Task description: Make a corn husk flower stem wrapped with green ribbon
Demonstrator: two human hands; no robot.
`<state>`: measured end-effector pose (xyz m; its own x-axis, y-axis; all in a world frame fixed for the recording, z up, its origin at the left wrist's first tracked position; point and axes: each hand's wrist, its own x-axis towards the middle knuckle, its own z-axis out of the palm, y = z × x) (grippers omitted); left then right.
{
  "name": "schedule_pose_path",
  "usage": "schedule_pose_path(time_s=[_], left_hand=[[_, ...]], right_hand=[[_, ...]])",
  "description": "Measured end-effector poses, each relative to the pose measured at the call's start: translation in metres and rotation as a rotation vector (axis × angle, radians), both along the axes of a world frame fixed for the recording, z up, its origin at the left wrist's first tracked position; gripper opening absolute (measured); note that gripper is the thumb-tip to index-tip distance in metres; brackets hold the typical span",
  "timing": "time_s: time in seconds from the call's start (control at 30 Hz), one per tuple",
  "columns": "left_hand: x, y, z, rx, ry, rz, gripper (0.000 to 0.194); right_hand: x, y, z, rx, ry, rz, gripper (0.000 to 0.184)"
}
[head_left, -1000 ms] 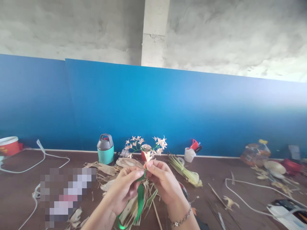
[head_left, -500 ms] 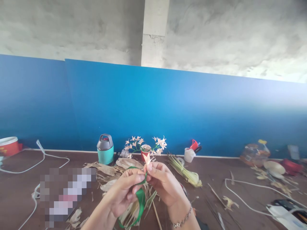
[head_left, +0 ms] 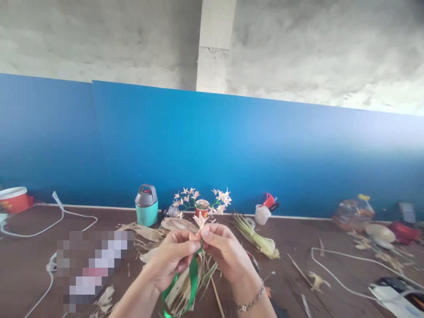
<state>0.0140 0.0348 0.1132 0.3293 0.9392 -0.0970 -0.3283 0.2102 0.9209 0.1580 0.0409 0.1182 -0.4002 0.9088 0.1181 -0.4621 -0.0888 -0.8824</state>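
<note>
centrally, the right hand [head_left: 222, 247] pinched an upright pale flower [head_left: 200, 220] by its base; the left hand [head_left: 174, 252], closed just beside it, held a looped green ribbon [head_left: 194, 274]. beyond, flower sprays [head_left: 222, 200] flanked a red cup [head_left: 203, 210]; farther left stood a teal container [head_left: 147, 213].

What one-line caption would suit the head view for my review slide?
Left hand and right hand hold a pale flower and green ribbon above a brown table.
</note>
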Motion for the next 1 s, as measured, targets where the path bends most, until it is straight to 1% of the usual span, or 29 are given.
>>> schedule_pose_path(time_s=[0.1,0.2,0.33,0.47,0.63,0.77,0.9,1.0], left_hand=[[-0.002,-0.001,0.004,0.104,0.180,0.039,0.029],[0.000,-0.005,0.009,0.184,0.335,0.120,0.024],[0.005,-0.009,0.010,0.260,0.370,0.209,0.016],[0.007,-0.009,0.008,0.238,0.333,0.245,0.013],[0.009,-0.009,0.011,0.180,0.313,0.238,0.011],[0.007,-0.008,0.012,0.150,0.350,0.227,0.014],[0.005,-0.008,0.013,0.166,0.378,0.203,0.017],[0.004,-0.009,0.015,0.142,0.412,0.189,0.018]], right_hand=[[-0.001,0.000,0.001,0.024,-0.068,-0.078,0.025],[-0.003,0.000,0.002,0.026,-0.124,-0.177,0.027],[-0.007,-0.003,0.007,0.048,-0.147,-0.222,0.029],[-0.009,-0.004,0.008,0.066,-0.169,-0.250,0.031],[-0.010,0.000,0.004,0.089,-0.246,-0.321,0.032],[-0.011,0.002,0.001,0.102,-0.321,-0.361,0.032],[-0.012,0.002,0.000,0.119,-0.387,-0.380,0.029],[-0.012,0.001,0.000,0.144,-0.459,-0.428,0.026]])
